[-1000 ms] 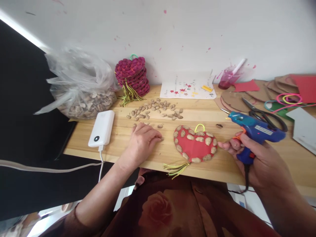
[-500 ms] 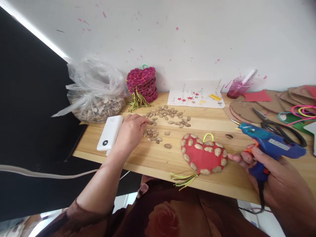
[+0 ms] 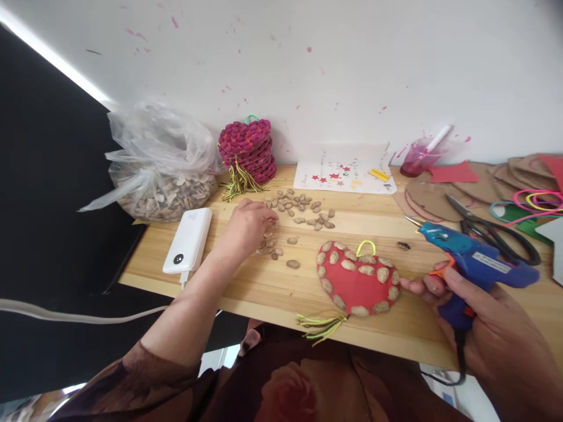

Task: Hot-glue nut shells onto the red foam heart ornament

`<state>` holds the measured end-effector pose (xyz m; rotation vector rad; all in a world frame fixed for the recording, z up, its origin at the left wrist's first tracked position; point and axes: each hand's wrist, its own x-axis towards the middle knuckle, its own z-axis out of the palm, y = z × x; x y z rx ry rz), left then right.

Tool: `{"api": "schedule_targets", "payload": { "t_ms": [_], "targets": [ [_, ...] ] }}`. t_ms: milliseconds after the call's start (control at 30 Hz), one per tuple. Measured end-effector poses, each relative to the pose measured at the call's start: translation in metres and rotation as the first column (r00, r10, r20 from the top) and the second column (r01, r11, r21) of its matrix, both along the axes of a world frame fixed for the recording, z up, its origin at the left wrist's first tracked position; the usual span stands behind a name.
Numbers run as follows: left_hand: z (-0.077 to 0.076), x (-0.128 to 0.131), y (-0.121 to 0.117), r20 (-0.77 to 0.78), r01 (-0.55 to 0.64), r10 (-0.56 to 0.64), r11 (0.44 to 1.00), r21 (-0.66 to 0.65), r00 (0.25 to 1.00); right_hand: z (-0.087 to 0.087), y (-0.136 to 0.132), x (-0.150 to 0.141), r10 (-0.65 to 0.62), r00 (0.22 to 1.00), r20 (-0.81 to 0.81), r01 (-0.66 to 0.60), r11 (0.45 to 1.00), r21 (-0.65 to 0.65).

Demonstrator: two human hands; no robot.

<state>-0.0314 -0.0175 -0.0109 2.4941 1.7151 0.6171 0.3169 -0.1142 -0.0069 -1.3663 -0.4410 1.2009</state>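
My right hand [image 3: 488, 316] is wrapped around a blue hot glue gun [image 3: 468, 246], with its fingers at the orange trigger. The metal nozzle points left, above the table. Its outstretched little finger reaches the right edge of a red heart-shaped board [image 3: 363, 287]. Peanut shells [image 3: 360, 310] line the board's rim, with a few more along its upper part; a yellow loop tops it and a yarn tassel [image 3: 323, 328] hangs at its lower left. My left hand [image 3: 248, 228] is over the loose peanut shells [image 3: 285, 202], fingers bent together; what they pinch, if anything, is hidden.
A plastic bag of shells [image 3: 171, 190] and a white power bank [image 3: 188, 240] stand left. Behind are a stack of purple shell-covered hearts [image 3: 248, 152], a paper with stars [image 3: 343, 173] and a pink cup [image 3: 416, 158]. Scissors [image 3: 492, 234] and cardboard pieces [image 3: 433, 199] lie right.
My left hand has moved away from a spot near the red heart, up and left to the loose shells, its fingertips shifting slightly among them. The right hand keeps holding the glue gun. The view has shifted.
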Motion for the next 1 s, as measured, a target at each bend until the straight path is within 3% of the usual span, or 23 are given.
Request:
{"api": "schedule_targets", "payload": {
  "t_ms": [133, 533, 867, 1000],
  "targets": [
    [0.001, 0.0, 0.0, 0.0, 0.003, -0.003, 1.0, -0.007, 1.0, -0.002, 0.0, 0.001, 0.004, 1.0, 0.024, -0.002, 0.997, -0.075],
    [0.009, -0.002, -0.004, 0.023, -0.034, 0.034, 0.999, -0.008, 0.999, -0.008, -0.001, 0.003, 0.022, 0.999, 0.025, -0.022, 1.0, -0.002],
    [0.001, 0.003, -0.003, -0.034, -0.018, 0.017, 0.999, -0.029, 0.999, -0.006, -0.003, 0.002, 0.03, 1.0, 0.005, -0.03, 1.0, 0.006],
    [-0.004, -0.003, 0.001, -0.041, 0.019, -0.019, 1.0, -0.003, 0.999, -0.005, -0.006, 0.0, 0.082, 0.997, -0.015, -0.081, 0.994, 0.069]
  ]
}}
